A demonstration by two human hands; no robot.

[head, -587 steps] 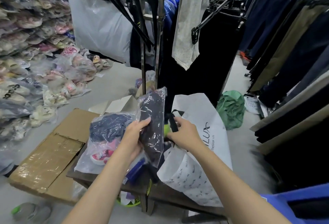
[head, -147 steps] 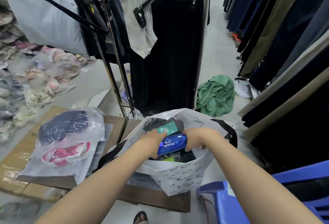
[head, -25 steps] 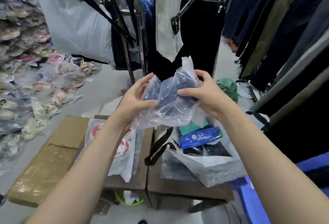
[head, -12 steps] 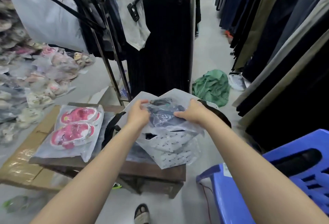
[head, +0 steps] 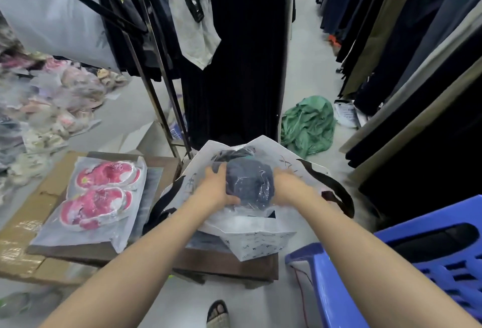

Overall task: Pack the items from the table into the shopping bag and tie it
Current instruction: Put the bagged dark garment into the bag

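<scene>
Both hands clasp one clear plastic packet of dark navy clothing [head: 249,184] in the mouth of the white shopping bag [head: 260,241]. The left hand [head: 217,188] grips the packet's left side, fingers curled over its top edge and thumb under it; the right hand [head: 289,187] presses flat against its right side, fingers blurred. The packet is crinkled and shiny, the folded cloth inside a rounded bundle. Beneath it other dark items show inside the bag. The bag is printed with small grey lettering, has black strap handles [head: 336,192] hanging loose, and sits at the right end of the brown table [head: 224,265]. On the left part of the table lies a clear packet of pink sandals [head: 96,192], apart from the bag.
</scene>
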